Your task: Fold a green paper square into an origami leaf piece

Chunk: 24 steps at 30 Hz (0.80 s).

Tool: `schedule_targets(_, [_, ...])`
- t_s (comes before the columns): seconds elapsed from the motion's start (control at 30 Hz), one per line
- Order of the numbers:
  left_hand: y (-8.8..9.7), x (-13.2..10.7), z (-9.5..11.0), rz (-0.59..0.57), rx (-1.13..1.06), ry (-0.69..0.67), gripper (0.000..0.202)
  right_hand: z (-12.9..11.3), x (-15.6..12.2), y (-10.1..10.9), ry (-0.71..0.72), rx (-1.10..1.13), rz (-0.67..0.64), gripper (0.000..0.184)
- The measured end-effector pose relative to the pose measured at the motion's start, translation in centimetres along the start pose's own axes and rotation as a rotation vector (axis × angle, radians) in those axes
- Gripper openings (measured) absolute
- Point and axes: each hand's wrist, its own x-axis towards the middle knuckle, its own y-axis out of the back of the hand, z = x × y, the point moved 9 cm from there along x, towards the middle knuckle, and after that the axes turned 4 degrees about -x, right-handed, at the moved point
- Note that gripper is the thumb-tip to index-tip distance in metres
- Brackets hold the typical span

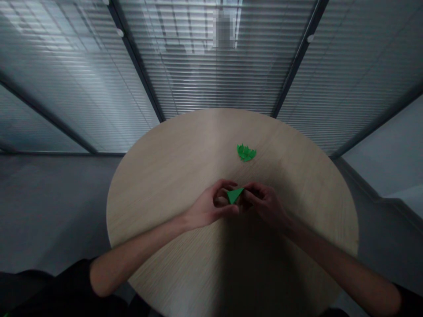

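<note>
we have both hands together above a round wood-grain tabletop (158,185), a little nearer our side than the middle. left grip (209,204) is clenched, fingers (224,185) curled around the left side of a green triangular piece (234,195). right grip (264,203) is clenched too, fingertips (251,196) on the piece's right corner. so the piece sits between both grips, partly hidden by the fingers. can't tell from this view if it's folded paper or thin plastic, or if it touches the tabletop.

a jagged green clump (246,152) lies on the tabletop beyond the hands, near them but not touching, toward the far edge. material unclear here too.

past the tabletop we see a glass partition with slatted blinds (214,75), dark frame posts (135,57) and a blurred square patch (224,28) high up on the glass. grey floor (56,211) runs around the tabletop. black sleeves (49,286) show at the bottom corners.
</note>
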Motion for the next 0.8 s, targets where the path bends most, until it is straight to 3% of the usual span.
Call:
schedule_targets(0.07, [-0.1,-0.2,0.0,0.010,0.026,0.001,0.076,0.0,-0.1,-0.1,-0.021,-0.012,-0.008,0.029])
schedule_targets(0.23, [0.9,0.4,0.3,0.086,0.073,-0.058,0.037,-0.2,-0.3,-0.5,-0.007,-0.054,-0.041,0.031])
schedule_targets(0.5, [1.1,1.0,-0.3,0.079,0.060,-0.012,0.046,-0.7,-0.5,-1.0,0.039,-0.021,-0.101,0.031])
schedule_targets(0.67, [1.8,0.8,-0.2,0.149,0.175,-0.056,0.045,-0.4,-0.4,-1.0,0.022,-0.049,-0.113,0.033])
schedule_targets(0.8, [1.3,0.8,-0.6,0.095,0.157,-0.021,0.040,-0.3,-0.3,-1.0,0.032,-0.052,-0.108,0.032])
